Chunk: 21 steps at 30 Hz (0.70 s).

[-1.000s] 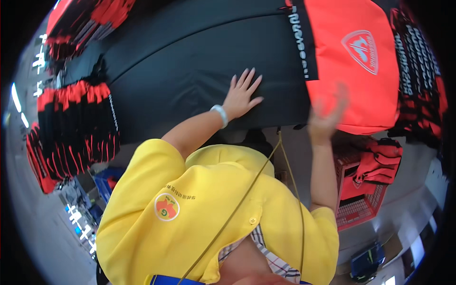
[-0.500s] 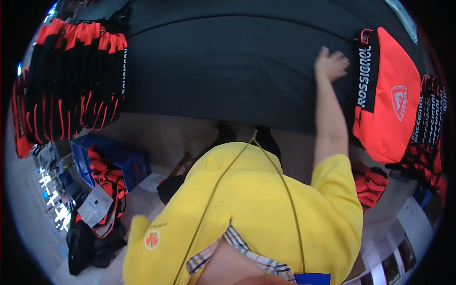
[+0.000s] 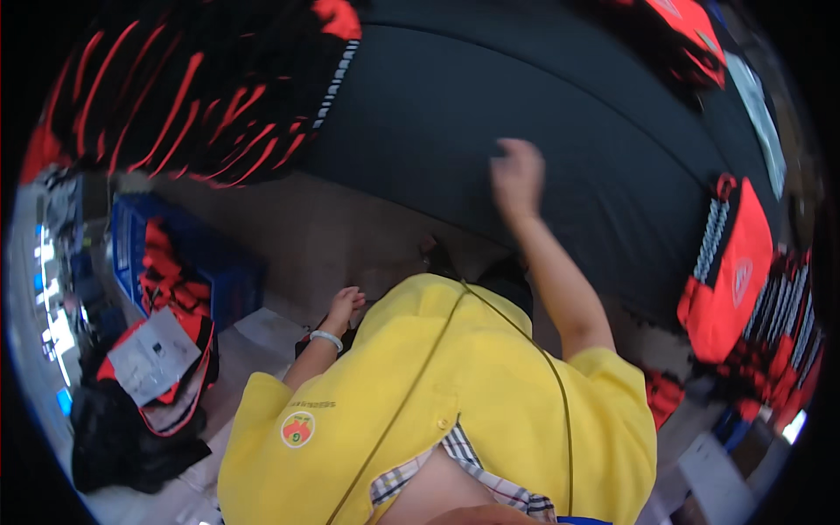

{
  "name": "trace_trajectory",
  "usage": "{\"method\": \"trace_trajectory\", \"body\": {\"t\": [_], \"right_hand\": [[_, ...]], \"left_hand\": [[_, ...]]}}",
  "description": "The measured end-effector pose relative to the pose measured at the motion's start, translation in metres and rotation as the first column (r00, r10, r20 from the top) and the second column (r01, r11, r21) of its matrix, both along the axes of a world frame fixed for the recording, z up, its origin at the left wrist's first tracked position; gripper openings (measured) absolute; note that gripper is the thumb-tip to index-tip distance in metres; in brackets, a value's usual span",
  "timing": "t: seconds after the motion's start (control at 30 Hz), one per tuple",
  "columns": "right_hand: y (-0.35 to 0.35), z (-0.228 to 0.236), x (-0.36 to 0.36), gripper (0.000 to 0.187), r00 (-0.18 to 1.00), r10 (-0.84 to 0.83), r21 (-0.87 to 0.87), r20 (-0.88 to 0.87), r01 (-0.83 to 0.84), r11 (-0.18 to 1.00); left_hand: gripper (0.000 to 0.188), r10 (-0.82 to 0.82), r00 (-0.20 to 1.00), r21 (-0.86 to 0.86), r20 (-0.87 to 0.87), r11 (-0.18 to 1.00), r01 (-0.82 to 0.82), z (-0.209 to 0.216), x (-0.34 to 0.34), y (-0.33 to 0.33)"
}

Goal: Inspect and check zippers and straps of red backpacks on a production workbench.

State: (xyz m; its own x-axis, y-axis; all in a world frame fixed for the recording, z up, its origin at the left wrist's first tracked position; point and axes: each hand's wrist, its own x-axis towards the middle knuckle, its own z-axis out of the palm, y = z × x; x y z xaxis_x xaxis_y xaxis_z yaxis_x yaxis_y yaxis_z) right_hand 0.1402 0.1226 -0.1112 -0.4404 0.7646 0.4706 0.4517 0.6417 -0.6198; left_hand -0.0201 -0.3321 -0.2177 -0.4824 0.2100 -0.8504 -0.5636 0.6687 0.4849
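Observation:
Over the dark table my right hand hovers, a little blurred, its fingers loosely bent and apart, with nothing in it. To its right, well away from it, a red and black bag with white lettering and a round white emblem lies at the table's right end. My left hand, with a bracelet on its wrist, is low beside my body, before the table's near edge. Its fingers are slightly curled but apart, and nothing shows in them. A row of black and red bags stands packed together at the table's left end.
Below the left end sits a blue crate with red and black cloth items. Nearby lie a white sheet on a bag and a black heap. More bags hang over the right side; another red bag is at the far right.
My view has swung, so the stack of bags looks nearer. My right hand has moved left, away from the single red and black bag. My left hand has come into view.

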Motion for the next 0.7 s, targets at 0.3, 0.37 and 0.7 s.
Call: {"method": "trace_trajectory", "body": {"t": [0.3, 0.37, 0.7], "right_hand": [[0.195, -0.105, 0.233, 0.067, 0.107, -0.899, 0.291, 0.424, 0.924, 0.247], [0.218, -0.107, 0.206, 0.07, 0.077, -0.862, 0.295, 0.501, 0.921, 0.253], [0.07, -0.018, -0.212, 0.04, 0.895, 0.264, 0.064, 0.359, -0.305, 0.95]], "left_hand": [[0.032, -0.007, 0.992, -0.156, 0.125, 0.987, 0.026, 0.024, 0.006, -0.051], [0.03, -0.063, 0.99, -0.178, 0.124, 0.98, 0.084, 0.014, 0.024, -0.122], [0.026, 0.285, 0.958, -0.229, -0.03, 0.931, -0.284, 0.086, 0.073, -0.102]]}}
